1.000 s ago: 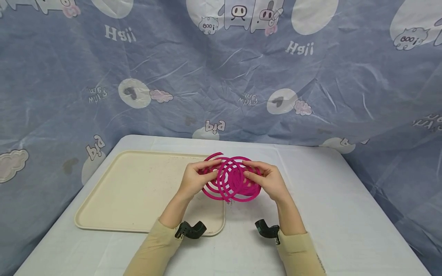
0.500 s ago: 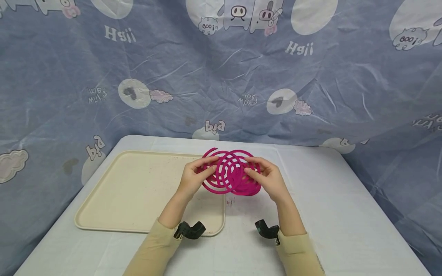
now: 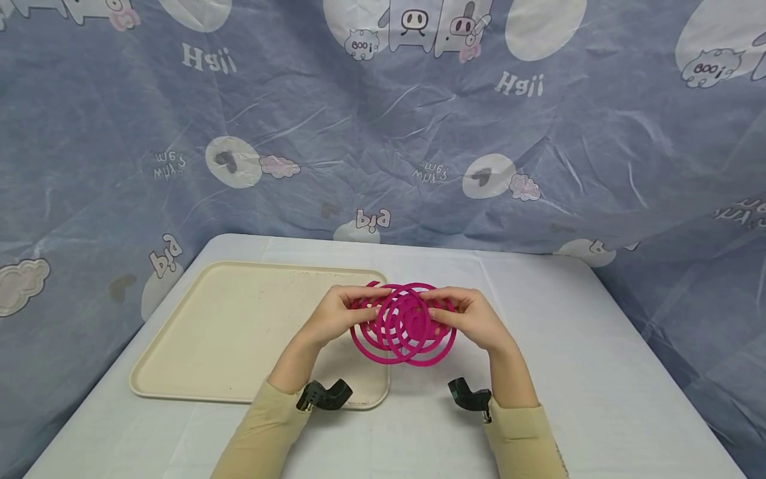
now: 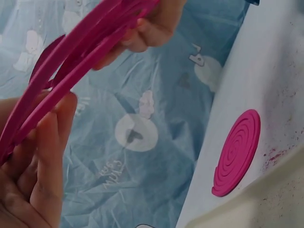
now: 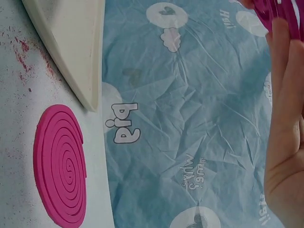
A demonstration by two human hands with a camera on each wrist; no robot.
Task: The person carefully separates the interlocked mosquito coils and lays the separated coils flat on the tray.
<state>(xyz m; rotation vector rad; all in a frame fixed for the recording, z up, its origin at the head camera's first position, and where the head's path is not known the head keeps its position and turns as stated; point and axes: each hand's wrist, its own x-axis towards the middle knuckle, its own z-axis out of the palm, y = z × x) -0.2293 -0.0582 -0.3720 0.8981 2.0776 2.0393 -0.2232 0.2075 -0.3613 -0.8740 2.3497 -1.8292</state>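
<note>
Both hands hold up loosely opened magenta spiral coils (image 3: 385,361) in the head view. The loops overlap in the middle; I cannot tell whether they are one piece or two. My left hand (image 3: 335,313) pinches the left side between thumb and fingers. My right hand (image 3: 479,319) pinches the right side the same way. Seen nearly edge-on in the left wrist view, the coils (image 4: 66,50) show as flat curved strips. A tightly wound magenta spiral disc (image 5: 59,166) lies flat on the table below; in the head view the held coils largely cover it.
A cream tray (image 3: 239,332) covers the table's left part, its right edge passing under the left hand. Reddish crumbs (image 5: 23,57) are scattered on the white tabletop (image 3: 568,372) near the tray. A printed blue cloth (image 3: 383,133) hangs behind. Dark mounts sit at both wrists.
The held coils rose slightly, then dropped lower and nearer my body. Both hands have come down and flattened with them, and the right hand has shifted slightly right. The tray has stayed put.
</note>
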